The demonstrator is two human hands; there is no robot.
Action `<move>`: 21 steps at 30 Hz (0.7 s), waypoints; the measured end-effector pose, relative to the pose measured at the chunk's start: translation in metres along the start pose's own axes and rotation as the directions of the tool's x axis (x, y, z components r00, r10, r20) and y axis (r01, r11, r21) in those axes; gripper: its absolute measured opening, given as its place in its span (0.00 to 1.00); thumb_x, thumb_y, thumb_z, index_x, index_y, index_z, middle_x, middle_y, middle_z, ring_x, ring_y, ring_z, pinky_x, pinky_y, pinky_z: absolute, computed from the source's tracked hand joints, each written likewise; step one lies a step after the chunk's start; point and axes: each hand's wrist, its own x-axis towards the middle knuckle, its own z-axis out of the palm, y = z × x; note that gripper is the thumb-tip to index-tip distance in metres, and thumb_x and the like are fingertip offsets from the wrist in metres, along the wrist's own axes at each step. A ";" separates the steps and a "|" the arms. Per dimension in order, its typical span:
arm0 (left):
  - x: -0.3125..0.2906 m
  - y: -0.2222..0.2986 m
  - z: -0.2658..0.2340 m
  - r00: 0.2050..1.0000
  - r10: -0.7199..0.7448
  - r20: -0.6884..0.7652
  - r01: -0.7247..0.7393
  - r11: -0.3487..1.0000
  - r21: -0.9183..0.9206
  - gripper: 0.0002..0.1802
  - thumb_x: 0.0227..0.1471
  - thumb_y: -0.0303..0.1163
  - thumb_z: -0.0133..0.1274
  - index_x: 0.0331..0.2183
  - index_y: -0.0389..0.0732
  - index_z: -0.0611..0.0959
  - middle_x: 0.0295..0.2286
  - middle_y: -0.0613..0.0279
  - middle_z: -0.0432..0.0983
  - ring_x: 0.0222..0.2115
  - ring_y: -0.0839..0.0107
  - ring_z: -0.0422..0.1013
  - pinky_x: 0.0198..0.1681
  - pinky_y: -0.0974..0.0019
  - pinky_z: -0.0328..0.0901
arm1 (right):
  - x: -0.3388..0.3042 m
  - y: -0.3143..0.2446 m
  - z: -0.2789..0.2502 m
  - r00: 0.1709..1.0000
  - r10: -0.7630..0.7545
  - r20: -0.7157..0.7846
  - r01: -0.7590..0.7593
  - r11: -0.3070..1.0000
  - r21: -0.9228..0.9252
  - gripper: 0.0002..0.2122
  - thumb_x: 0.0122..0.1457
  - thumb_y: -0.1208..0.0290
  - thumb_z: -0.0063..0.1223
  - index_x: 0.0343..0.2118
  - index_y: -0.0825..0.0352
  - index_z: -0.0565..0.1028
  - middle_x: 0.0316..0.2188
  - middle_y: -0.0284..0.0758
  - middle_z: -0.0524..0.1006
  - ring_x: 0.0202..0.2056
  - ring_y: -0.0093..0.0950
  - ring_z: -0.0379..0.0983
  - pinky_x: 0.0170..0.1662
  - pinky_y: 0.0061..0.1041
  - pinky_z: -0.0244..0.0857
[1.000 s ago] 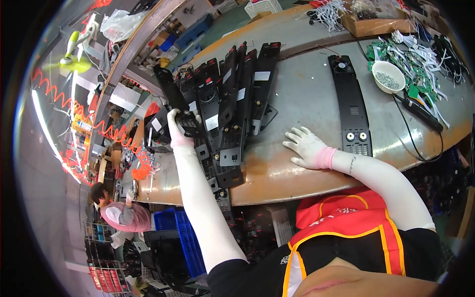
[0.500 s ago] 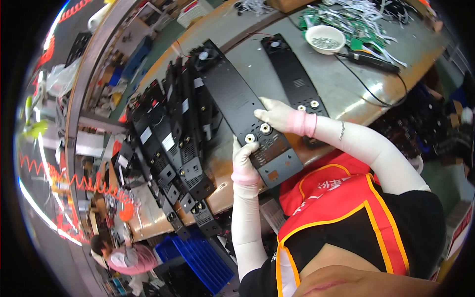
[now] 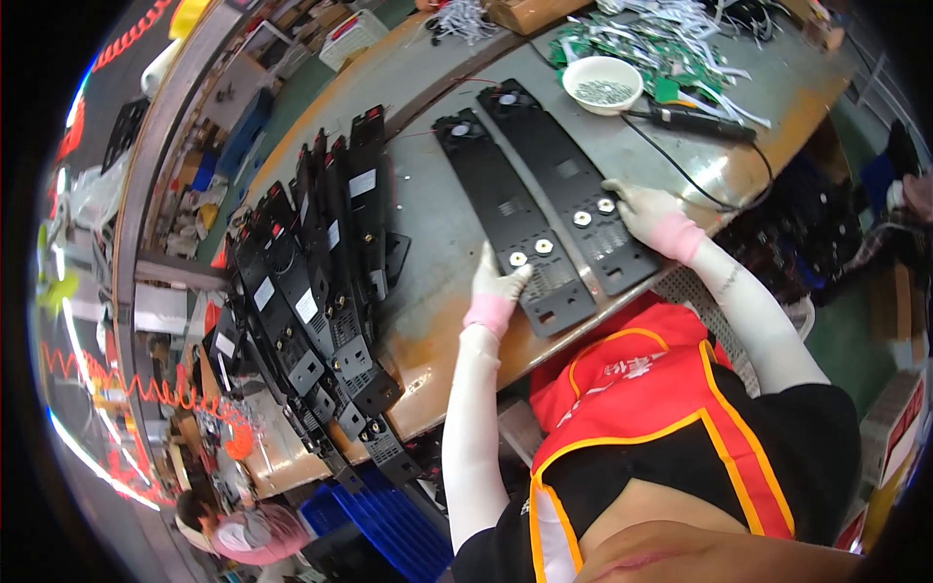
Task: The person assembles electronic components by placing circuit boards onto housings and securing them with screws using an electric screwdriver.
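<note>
We see the left hand (image 3: 499, 285) pinching the left edge of a long black perforated panel with two round brass-and-white fittings (image 3: 501, 185), thumb on top. The right hand (image 3: 653, 214) has its fingers bent at the right edge of a matching black panel (image 3: 564, 160); we cannot tell whether it grips or merely rests. Both panels lie flat, side by side, on the worn grey metal table (image 3: 428, 262), each with a small fan at its far end.

We judge the work to be early: two panels are laid out, while a leaning pile of similar black panels (image 3: 321, 243) remains at the left. We see no green board on either panel's upper face.

Beyond them, a round white bowl (image 3: 603, 67) holds many small silvery pieces, beside a black handheld tool with a cord (image 3: 705, 124). Green circuit boards with white ribbon cables (image 3: 651, 49) lie heaped loose behind. We cannot make out what the brown cardboard box (image 3: 535, 17) contains.
</note>
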 end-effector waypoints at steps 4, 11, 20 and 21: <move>-0.021 0.038 -0.002 0.986 0.038 -0.163 0.127 0.468 0.875 0.40 0.48 0.45 0.60 0.58 0.41 0.65 0.42 0.45 0.74 0.45 0.53 0.73 0.49 0.59 0.66 | -0.003 0.021 0.000 0.992 -0.108 -0.064 0.109 0.994 0.014 0.17 0.60 0.71 0.44 0.53 0.60 0.69 0.42 0.47 0.76 0.46 0.44 0.73 0.48 0.38 0.66; -0.111 0.074 -0.124 0.545 0.727 -0.417 -0.152 0.575 0.804 0.13 0.51 0.24 0.52 0.41 0.39 0.82 0.34 0.60 0.78 0.36 0.69 0.75 0.43 0.69 0.68 | -0.006 0.031 -0.009 0.979 -0.181 -0.091 0.179 0.984 -0.023 0.19 0.60 0.70 0.49 0.54 0.62 0.68 0.42 0.47 0.74 0.43 0.44 0.71 0.48 0.37 0.63; -0.167 0.028 -0.327 0.478 0.295 -0.827 0.733 0.385 0.561 0.52 0.42 0.56 0.62 0.58 0.30 0.63 0.48 0.38 0.70 0.51 0.48 0.67 0.55 0.54 0.61 | 0.015 -0.096 -0.007 0.831 -0.546 -0.112 0.554 0.831 0.059 0.17 0.52 0.78 0.51 0.47 0.69 0.72 0.43 0.45 0.71 0.47 0.41 0.69 0.52 0.33 0.62; -0.150 0.043 -0.321 0.495 0.276 -0.824 0.739 0.364 0.567 0.53 0.41 0.57 0.62 0.58 0.30 0.63 0.48 0.37 0.69 0.51 0.48 0.67 0.55 0.54 0.62 | 0.018 -0.109 -0.005 0.804 -0.587 -0.093 0.594 0.801 0.075 0.17 0.51 0.78 0.51 0.46 0.69 0.72 0.43 0.44 0.71 0.47 0.42 0.69 0.51 0.34 0.63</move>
